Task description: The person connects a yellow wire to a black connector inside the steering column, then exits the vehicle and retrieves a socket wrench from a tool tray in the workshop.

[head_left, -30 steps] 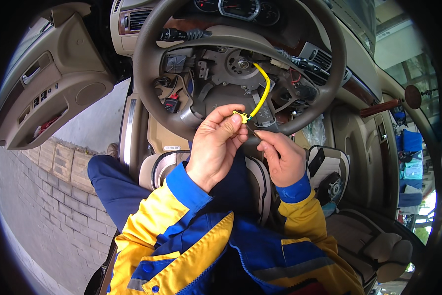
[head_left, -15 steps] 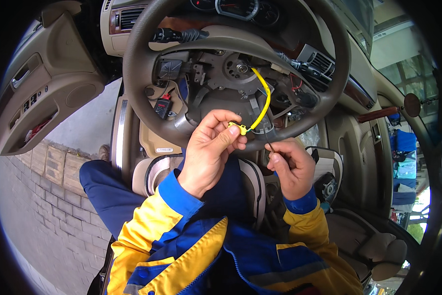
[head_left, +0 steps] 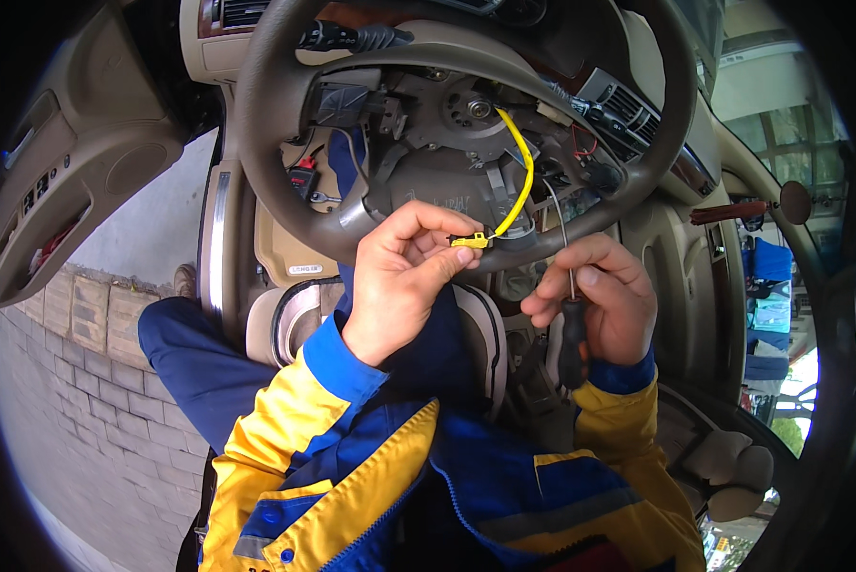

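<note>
Inside of a car, driver's side: chunky steering wheel, 2 stalks, vents in the dash, beige trim. The door's hanging wide open, with brick paving out past the sill. Kinda looks like a repair spot too, seeing as the wheel's hub is bare metal and there's a screwdriver out.

Door w/ switches stands far L, grey brick paving nr it.
</note>
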The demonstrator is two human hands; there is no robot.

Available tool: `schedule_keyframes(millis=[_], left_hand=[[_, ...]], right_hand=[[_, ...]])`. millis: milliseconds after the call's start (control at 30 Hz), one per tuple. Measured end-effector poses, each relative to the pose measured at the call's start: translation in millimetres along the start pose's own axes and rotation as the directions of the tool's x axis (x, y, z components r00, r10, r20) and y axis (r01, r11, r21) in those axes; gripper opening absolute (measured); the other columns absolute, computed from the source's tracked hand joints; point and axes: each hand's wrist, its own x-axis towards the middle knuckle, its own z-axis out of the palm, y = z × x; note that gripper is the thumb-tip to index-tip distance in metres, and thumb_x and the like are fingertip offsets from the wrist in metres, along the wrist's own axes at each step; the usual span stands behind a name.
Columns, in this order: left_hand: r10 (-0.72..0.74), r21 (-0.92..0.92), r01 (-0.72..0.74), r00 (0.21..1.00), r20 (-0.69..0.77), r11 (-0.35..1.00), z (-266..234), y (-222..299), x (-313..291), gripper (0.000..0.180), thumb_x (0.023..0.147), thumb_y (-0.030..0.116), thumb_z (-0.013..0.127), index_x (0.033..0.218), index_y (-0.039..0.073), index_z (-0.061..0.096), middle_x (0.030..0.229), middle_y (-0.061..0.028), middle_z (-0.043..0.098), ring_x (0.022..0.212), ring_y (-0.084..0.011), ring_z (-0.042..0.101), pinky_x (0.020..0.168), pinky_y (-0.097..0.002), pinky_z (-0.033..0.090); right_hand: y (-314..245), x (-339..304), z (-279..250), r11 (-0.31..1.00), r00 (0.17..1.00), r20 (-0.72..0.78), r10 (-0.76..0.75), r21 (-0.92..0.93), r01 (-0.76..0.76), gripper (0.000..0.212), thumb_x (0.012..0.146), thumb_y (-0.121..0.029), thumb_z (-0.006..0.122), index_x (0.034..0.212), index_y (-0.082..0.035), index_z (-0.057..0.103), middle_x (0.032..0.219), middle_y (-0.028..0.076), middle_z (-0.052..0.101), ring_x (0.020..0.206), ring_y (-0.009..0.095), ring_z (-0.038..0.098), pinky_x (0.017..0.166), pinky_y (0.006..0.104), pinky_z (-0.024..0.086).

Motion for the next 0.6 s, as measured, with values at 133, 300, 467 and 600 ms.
schedule_keyframes(millis=[133,300,467,600], left_hand=[[-0.052,-0.038,0.052,0.999,0.000,0.998,-3.4,4.6,-1.2,0.023,0.095,-0.010,0.065,0.118,-0.004,0.063,0.106,-0.0124,0.072,0.093,-0.0170,0.072,0.085,-0.0297,0.061],[-0.118,-0.087,0.118,0.993,0.012,0.989,-2.0,8.0,-5.7,0.021,0.100,0.000,0.063,0.121,-0.002,0.062,0.101,-0.0129,0.072,0.087,-0.0190,0.073,0.082,-0.0310,0.061],[-0.126,-0.144,0.131,0.991,0.043,0.981,0.2,10.9,-8.0,0.020,0.105,0.008,0.058,0.122,-0.001,0.062,0.100,-0.0138,0.072,0.084,-0.0199,0.073,0.078,-0.0322,0.061],[-0.169,-0.254,0.189,0.981,0.101,0.949,1.5,12.9,-10.0,0.022,0.107,0.013,0.057,0.123,-0.001,0.062,0.102,-0.0143,0.072,0.082,-0.0197,0.072,0.076,-0.0329,0.061]], right_hand=[[12.5,14.8,-4.3,0.957,0.982,0.122,-0.143,0.271,0.105,0.030,0.099,0.005,0.054,0.129,0.004,0.053,0.113,0.020,0.073,0.108,0.035,0.073,0.085,0.0374,0.065],[22.4,25.0,1.7,0.942,0.942,0.036,-0.334,-0.022,0.335,0.021,0.102,-0.010,0.064,0.119,0.002,0.063,0.109,0.017,0.074,0.105,0.031,0.074,0.079,0.0347,0.066],[27.9,11.9,15.0,0.801,0.854,-0.143,-0.501,-0.450,0.394,0.024,0.109,-0.017,0.054,0.118,0.003,0.063,0.101,0.013,0.068,0.094,0.024,0.072,0.071,0.0301,0.060],[34.0,7.4,20.0,0.720,0.803,-0.101,-0.588,-0.518,0.462,0.025,0.109,-0.015,0.053,0.119,0.005,0.064,0.111,0.015,0.063,0.094,0.023,0.070,0.070,0.0294,0.059]])
